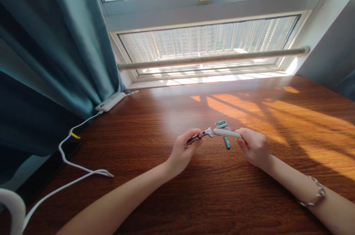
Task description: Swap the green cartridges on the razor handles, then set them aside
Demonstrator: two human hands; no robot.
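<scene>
Gripping a razor [197, 137] in your left hand [185, 150] — thumb and fingers closed on its dark handle, silvery head pointing right. Your right hand [253, 146] has its fingers closed around one end of a pale grey stick [226, 132]; its free end sits right at the razor head, can't tell if touching. Both are held over the middle of the worktop [144, 124], well in from the far edge. Just beyond the stick, a clear pack [222, 125] with green strips lies flat; a loose green-and-black piece [227, 143] lies just nearer you, partly under the stick in view. Bracelet [320, 193] on your right forearm. Far left corner: white box [112, 101] against the blue curtain [74, 35], white cable [64, 155] trailing along the left edge — yellow tag [75, 136] on it. Sunlight stripes the right side.
</scene>
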